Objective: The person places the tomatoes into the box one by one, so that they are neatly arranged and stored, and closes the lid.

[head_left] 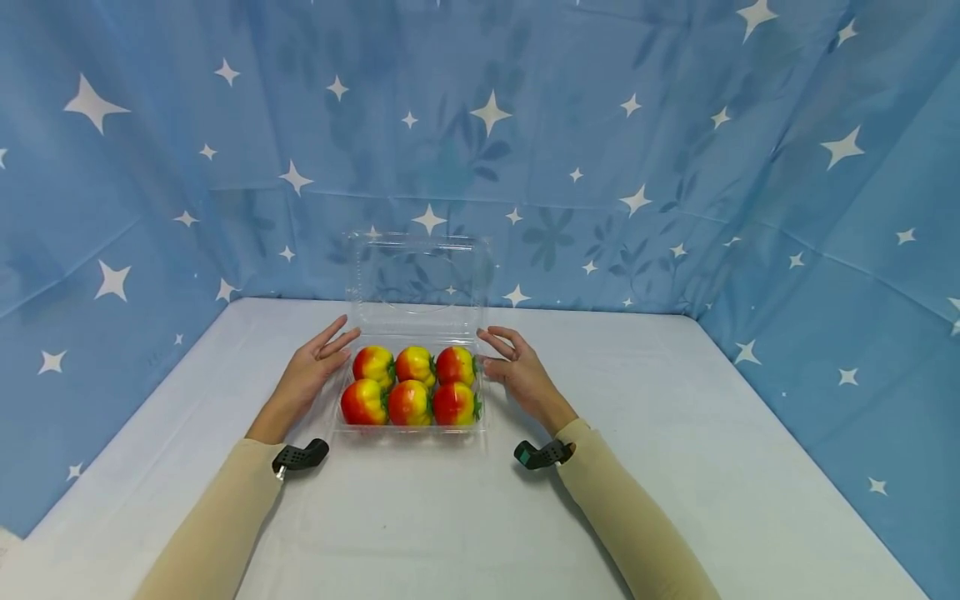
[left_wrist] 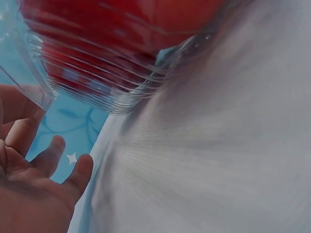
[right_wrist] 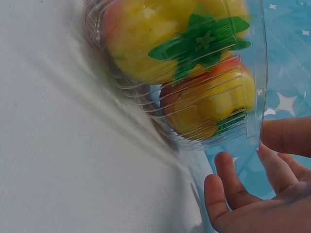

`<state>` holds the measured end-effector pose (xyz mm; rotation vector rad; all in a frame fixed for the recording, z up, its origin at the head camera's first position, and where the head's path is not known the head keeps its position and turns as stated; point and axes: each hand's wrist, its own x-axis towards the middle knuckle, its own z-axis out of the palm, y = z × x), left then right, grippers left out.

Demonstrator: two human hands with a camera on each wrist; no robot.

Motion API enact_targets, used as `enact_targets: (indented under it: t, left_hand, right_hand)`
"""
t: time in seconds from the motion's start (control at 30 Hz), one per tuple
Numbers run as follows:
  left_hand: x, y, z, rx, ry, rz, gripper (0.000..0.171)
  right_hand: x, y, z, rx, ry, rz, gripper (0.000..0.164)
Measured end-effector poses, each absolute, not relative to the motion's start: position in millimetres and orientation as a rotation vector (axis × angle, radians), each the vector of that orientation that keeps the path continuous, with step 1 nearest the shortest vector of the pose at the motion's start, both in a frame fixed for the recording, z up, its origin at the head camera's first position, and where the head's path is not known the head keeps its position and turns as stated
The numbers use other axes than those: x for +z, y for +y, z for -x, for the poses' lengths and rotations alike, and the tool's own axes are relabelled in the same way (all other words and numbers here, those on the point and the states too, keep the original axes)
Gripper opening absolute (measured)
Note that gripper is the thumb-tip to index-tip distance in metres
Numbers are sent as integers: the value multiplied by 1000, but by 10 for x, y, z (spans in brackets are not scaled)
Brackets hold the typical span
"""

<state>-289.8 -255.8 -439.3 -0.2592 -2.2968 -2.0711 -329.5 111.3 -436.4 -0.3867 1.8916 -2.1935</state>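
A clear plastic clamshell box (head_left: 411, 429) stands on the white table with its lid (head_left: 416, 322) raised at the back. Inside, in two rows, lie several red-and-yellow fruits (head_left: 410, 403) with green leafy tops. My left hand (head_left: 306, 375) is at the box's back left corner, fingers spread and fairly straight. In the left wrist view its upper fingers meet the clear rim (left_wrist: 46, 99). Opposite, my right hand (head_left: 525, 379) is at the back right corner with fingers extended. The right wrist view shows its thumb (right_wrist: 286, 136) right at the rim, the other fingers lower down.
White cloth covers the table (head_left: 637, 433). Blue curtains (head_left: 585, 150) with white stars hang behind and on both sides, and the raised lid stands close before the back one. A black band (head_left: 300, 455) sits on the left wrist and another black band (head_left: 544, 454) on the right.
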Motion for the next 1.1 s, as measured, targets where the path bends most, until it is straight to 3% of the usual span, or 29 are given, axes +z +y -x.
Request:
enact_targets:
  t: [0.3,1.1]
  left_hand:
    - [-4391,-2546,2876,-2038,-2263,267,58]
    - [-4438,-2492,2881,-1920,-2271,61,41]
  right_hand:
    - [-4380,1118,3296,-2178,1890,428,73]
    - [-4384,1119,3250,-2178,1949,345,44]
